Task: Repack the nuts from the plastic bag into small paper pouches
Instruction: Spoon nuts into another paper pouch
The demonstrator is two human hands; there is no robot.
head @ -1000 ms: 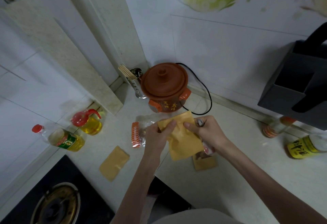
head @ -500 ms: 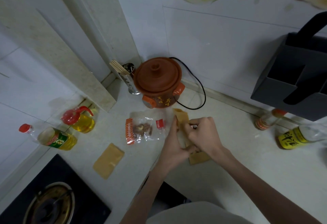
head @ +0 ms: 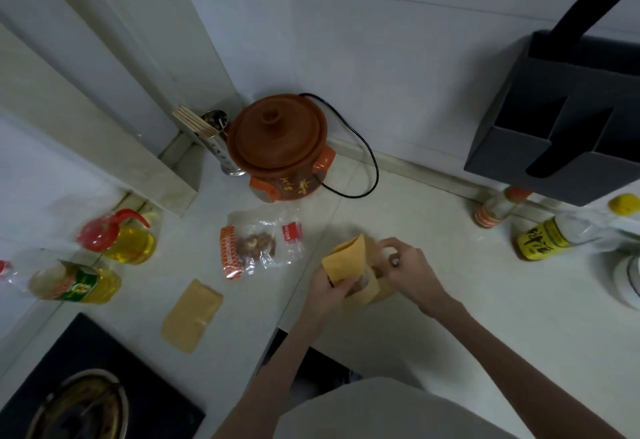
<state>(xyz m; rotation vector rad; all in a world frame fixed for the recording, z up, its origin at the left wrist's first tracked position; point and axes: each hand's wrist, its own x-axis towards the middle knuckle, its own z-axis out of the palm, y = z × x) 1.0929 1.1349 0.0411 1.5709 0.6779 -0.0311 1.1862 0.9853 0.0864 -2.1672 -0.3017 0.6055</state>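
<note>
Yellow-brown paper was in the middle of my view: a small paper pouch (head: 348,262) stood a little tilted on the white counter (head: 485,300), in front of the person. The left hand (head: 327,288) gripped the pouch from its left side, with the fingers curled around the lower edge. The right hand (head: 407,267) was at the mouth of the pouch, its fingers bent, and they seemed to pinch the far wall of the pouch to keep it apart; the picture was blurred there, so I could not tell this with full certainty. Inside the mouth I saw something dark, but I could not tell what it was. The plastic bag (head: 258,248) with the nuts (head: 256,244) lay flat on the counter to the left of the pouch, near but apart from it, and no hand touched it. A second pouch (head: 192,315) lay flat closer to the stove (head: 86,386). Behind the bag stood a brown clay pot (head: 280,147) with a black cord (head: 367,175), and beside it a metal holder with chopsticks (head: 211,133). Two oil bottles (head: 117,236) were at the left wall, and a bottle with a yellow label (head: 547,239) lay at the right, under a dark grey box (head: 561,133).
</note>
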